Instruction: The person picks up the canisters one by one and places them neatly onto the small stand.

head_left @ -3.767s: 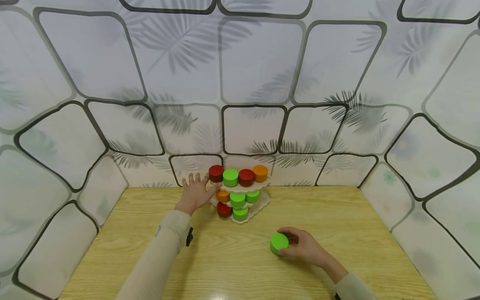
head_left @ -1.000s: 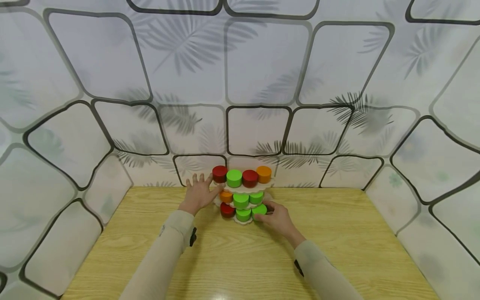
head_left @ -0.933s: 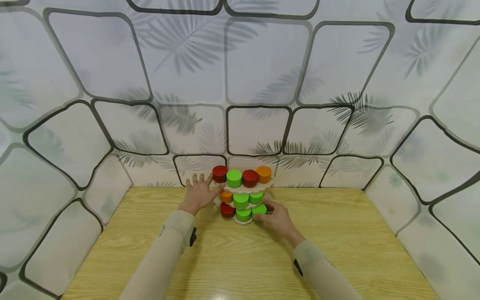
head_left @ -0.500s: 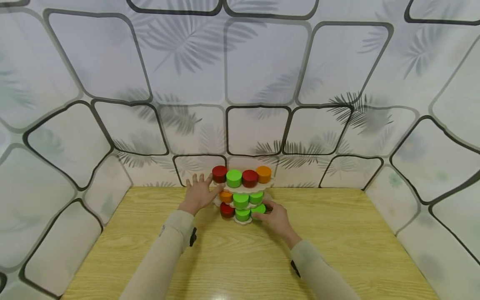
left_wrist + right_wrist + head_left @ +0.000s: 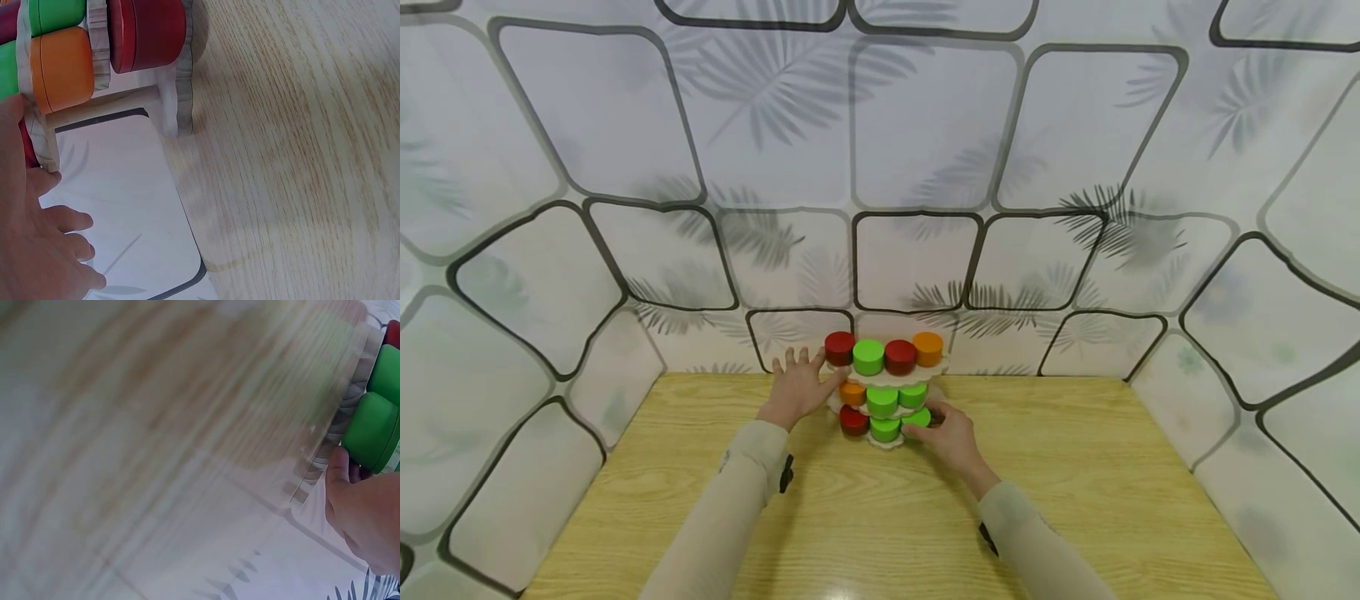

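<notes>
A wooden tiered stand with scalloped edges (image 5: 886,442) stands at the back of the table, bearing short cylinders in red, green and orange. My right hand (image 5: 957,437) pinches a green cylinder (image 5: 917,419) between thumb and fingers at the right end of the lowest tier. In the right wrist view this green cylinder (image 5: 370,431) sits beside another green one. My left hand (image 5: 799,392) rests with spread fingers against the stand's left side, its thumb towards the middle tier. An orange cylinder (image 5: 62,70) and a red cylinder (image 5: 149,32) show close to it in the left wrist view.
The top tier carries a red cylinder (image 5: 840,348), a green one (image 5: 868,357), another red one (image 5: 900,357) and an orange one (image 5: 928,348). A patterned wall (image 5: 917,258) rises right behind the stand. The wooden table (image 5: 865,517) extends towards me.
My right hand has brought the green cylinder from the table's front right to the lowest tier, then shifted it slightly left. My left hand has stayed at the stand.
</notes>
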Action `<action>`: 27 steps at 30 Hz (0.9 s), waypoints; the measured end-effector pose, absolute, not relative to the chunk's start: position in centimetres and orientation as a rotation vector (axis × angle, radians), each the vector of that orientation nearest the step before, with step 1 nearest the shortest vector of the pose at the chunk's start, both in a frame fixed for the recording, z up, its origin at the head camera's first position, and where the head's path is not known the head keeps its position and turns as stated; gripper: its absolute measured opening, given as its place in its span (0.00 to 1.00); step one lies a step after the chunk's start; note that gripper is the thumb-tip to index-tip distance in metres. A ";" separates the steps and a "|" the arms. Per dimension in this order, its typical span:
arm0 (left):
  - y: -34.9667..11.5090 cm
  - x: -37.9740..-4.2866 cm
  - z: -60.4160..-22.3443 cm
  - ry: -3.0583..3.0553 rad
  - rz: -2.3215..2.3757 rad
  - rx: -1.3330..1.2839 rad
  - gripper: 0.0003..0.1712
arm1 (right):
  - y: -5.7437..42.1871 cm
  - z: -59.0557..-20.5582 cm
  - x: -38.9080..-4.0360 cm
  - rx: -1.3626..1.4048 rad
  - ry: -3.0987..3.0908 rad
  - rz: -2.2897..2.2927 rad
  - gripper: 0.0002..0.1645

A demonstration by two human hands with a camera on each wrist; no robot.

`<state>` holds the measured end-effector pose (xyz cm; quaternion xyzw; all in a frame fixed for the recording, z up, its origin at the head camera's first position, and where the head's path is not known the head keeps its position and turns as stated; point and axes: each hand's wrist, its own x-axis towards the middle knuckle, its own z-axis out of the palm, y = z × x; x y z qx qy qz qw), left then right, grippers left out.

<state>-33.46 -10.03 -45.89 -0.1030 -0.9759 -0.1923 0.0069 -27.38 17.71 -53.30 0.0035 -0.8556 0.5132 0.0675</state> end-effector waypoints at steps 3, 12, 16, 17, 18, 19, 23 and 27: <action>-10.0 -33.4 -45.9 -3.053 -0.596 -0.326 0.50 | 17.8 -53.3 -27.3 0.001 -2.585 1.545 0.34; -9.8 -33.5 -45.9 -3.049 -0.611 -0.334 0.50 | 18.0 -53.0 -27.2 -0.001 -2.606 1.537 0.35; -10.0 -33.6 -46.1 -3.054 -0.642 -0.326 0.51 | 18.0 -52.9 -27.2 0.013 -2.614 1.535 0.35; -10.1 -33.6 -46.1 -3.058 -0.648 -0.325 0.51 | 18.0 -52.8 -27.2 0.022 -2.618 1.530 0.35; -10.2 -33.6 -46.1 -3.062 -0.645 -0.326 0.51 | 18.0 -52.8 -27.2 0.022 -2.623 1.534 0.35; -10.3 -33.6 -46.1 -3.067 -0.635 -0.327 0.51 | 18.0 -52.7 -27.3 0.033 -2.632 1.525 0.35; -11.0 -33.5 -45.8 -3.087 -0.560 -0.333 0.51 | 18.6 -52.2 -27.4 0.074 -2.697 1.480 0.37; -11.9 -33.3 -45.5 -3.087 -0.510 -0.363 0.50 | 20.0 -51.0 -27.7 0.134 -2.814 1.439 0.45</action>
